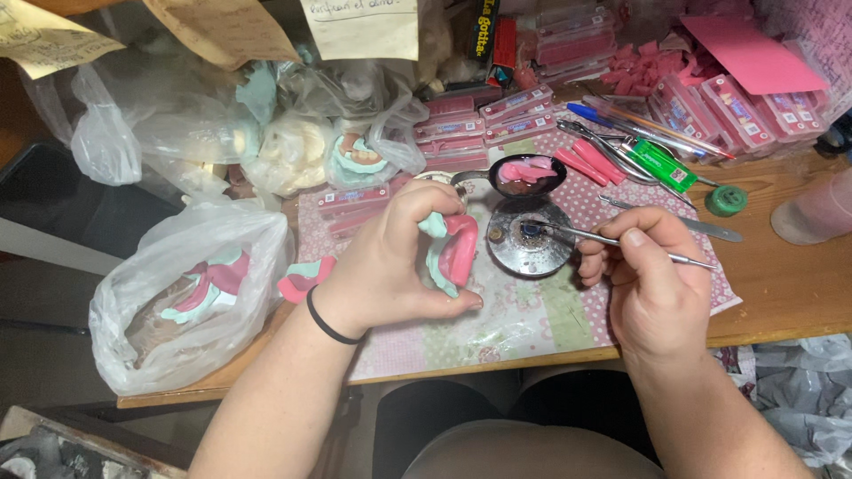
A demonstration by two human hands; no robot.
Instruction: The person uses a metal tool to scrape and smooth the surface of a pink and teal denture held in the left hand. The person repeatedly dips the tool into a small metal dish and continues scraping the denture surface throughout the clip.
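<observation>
The person's lap sits lowest in view, then the two forearms over the wooden table (781, 293). Left hand (390, 262) is curled around a pink-and-mint model (451, 253) – thumb under, fingers over the top, closed on it above the patterned mat (532, 310). Right hand (648, 284) is closed in a pen grip on a thin metal tool (612, 241), its tip resting in a round metal dish (530, 235).

Handling, as a guess: the model looks light and stiff in its mint base, but the pink part looks waxy – likely soft, easy to dent or smear, so hold by the mint base at the edges, not the pink rim. The tool is rigid, slim and slippery; grip mid-shaft.

Around them: a plastic bag (177, 302) with a similar model at left, a spoon (528, 174) holding pink pieces just behind the dish, and a green cap (726, 200) at right.
</observation>
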